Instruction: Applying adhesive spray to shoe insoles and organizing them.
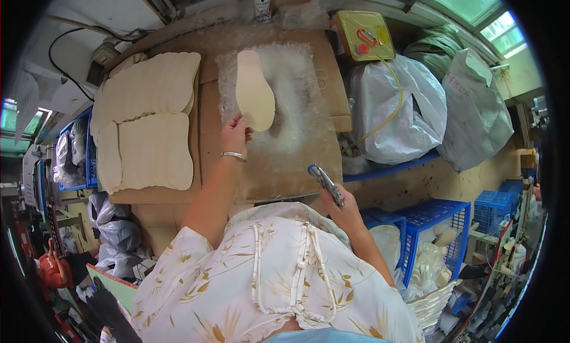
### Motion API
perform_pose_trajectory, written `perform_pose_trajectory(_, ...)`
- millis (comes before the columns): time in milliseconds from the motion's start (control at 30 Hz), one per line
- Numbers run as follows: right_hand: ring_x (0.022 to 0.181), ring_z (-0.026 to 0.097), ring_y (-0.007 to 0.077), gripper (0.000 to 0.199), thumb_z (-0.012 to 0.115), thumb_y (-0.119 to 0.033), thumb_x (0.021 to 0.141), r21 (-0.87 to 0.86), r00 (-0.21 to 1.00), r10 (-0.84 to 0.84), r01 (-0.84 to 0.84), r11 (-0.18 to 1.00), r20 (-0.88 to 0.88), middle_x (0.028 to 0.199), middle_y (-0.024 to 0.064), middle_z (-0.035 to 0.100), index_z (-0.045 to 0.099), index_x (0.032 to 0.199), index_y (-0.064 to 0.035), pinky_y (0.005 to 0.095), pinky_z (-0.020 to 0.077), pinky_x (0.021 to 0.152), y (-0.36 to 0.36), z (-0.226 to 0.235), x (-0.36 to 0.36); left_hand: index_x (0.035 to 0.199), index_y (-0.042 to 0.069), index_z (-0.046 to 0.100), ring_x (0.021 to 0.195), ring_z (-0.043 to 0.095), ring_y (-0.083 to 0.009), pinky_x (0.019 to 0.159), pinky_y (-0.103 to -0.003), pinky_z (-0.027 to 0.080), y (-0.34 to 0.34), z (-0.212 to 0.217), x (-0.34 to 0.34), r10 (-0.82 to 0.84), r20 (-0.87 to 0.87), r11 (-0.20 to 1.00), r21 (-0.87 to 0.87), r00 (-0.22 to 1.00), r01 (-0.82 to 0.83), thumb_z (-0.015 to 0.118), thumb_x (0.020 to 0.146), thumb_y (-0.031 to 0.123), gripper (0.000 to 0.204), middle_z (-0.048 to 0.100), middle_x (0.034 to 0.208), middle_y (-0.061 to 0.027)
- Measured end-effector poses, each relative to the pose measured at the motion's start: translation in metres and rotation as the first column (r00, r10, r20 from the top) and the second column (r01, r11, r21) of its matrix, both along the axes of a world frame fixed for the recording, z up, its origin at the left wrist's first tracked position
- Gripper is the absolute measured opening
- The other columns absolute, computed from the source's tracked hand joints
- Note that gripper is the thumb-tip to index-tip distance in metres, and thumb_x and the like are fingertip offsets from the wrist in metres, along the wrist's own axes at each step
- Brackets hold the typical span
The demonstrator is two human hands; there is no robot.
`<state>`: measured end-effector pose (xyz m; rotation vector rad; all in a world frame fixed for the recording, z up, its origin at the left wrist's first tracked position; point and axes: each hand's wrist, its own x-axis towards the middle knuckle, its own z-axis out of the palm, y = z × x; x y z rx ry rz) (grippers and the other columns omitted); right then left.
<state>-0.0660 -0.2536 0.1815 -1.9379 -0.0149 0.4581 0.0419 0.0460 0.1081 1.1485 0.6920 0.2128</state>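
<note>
My left hand (238, 131) pinches the wide end of a cream insole (254, 94) between thumb and fingers. The insole is raised over a whitish, crusted patch (297, 114) on the cardboard-covered table, its narrow end pointing away from me. At the table's near edge, my right hand (343, 207) is wrapped round a metal spray gun (325, 184) with a blue tip, which points up and to the left, apart from the insole. Stacked insoles (145, 123) lie in overlapping rows on the left of the table.
A yellow can (365, 34) with a hose stands at the back right, beside large plastic bags (404, 105). Blue crates (436, 224) are at my lower right. A small can (262, 8) is at the far edge. A person in red (55, 270) is at far left.
</note>
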Motion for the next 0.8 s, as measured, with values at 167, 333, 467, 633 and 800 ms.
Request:
perform_pose_trajectory(167,0.064,0.047,0.0140,0.024,0.062,-0.024,0.089,-0.030,0.997,-0.071,0.072,0.997,0.030,0.070,0.0071,0.055,0.059,0.098,-0.0013,0.0286,0.0438,0.062,-0.006,0.005,-0.015,0.101,0.011,0.061,0.055,0.057,-0.0090,0.043,-0.021,0.043,-0.024,-0.082,-0.006,-0.149,-0.284,0.973,-0.211,0.947,0.089,0.067,0.085,0.022,0.020,0.062,0.075,0.0003)
perform_pose_trajectory(333,0.064,0.048,0.0140,0.024,0.060,-0.024,0.091,-0.010,0.990,-0.119,0.120,0.993,0.074,0.071,0.0084,0.055,0.058,0.100,-0.0011,0.0289,0.0440,0.062,-0.002,0.003,-0.016,0.094,0.007,0.059,0.060,0.060,-0.0113,0.047,-0.023,0.048,-0.030,-0.097,-0.027,-0.196,-0.421,0.974,-0.188,0.886,0.126,0.065,0.086,0.022,0.018,0.063,0.081,-0.0026)
perform_pose_trajectory(467,0.064,0.051,0.0152,0.025,0.058,-0.023,0.092,0.008,0.982,-0.116,0.116,0.993,0.147,0.072,0.0092,0.056,0.056,0.104,-0.0014,0.0297,0.0443,0.061,0.022,0.015,0.009,0.093,0.003,0.057,0.062,0.062,-0.0132,0.048,-0.023,0.050,-0.040,-0.098,-0.034,-0.301,-0.370,0.924,-0.342,0.879,0.172,0.063,0.087,0.018,0.017,0.064,0.083,-0.0063)
perform_pose_trajectory(633,0.060,0.050,0.0189,0.022,0.058,-0.022,0.091,-0.056,0.948,0.014,0.005,0.998,0.319,0.069,0.0097,0.056,0.055,0.103,-0.0026,0.0312,0.0438,0.059,0.074,0.044,0.040,0.091,0.006,0.058,0.068,0.062,-0.0115,0.056,-0.023,0.051,-0.041,-0.103,-0.031,-0.337,-0.316,0.885,-0.427,0.887,0.184,0.062,0.088,0.018,0.012,0.065,0.085,-0.0046)
perform_pose_trajectory(800,0.057,0.048,0.0207,0.024,0.061,-0.026,0.090,-0.118,0.972,-0.047,0.076,0.990,0.229,0.065,0.0104,0.053,0.055,0.094,-0.0027,0.0321,0.0418,0.056,0.090,0.040,0.068,0.088,0.005,0.059,0.064,0.061,-0.0114,0.053,-0.023,0.051,-0.034,-0.110,-0.029,-0.366,-0.314,0.894,-0.381,0.876,0.236,0.061,0.089,0.017,0.012,0.065,0.083,-0.0052)
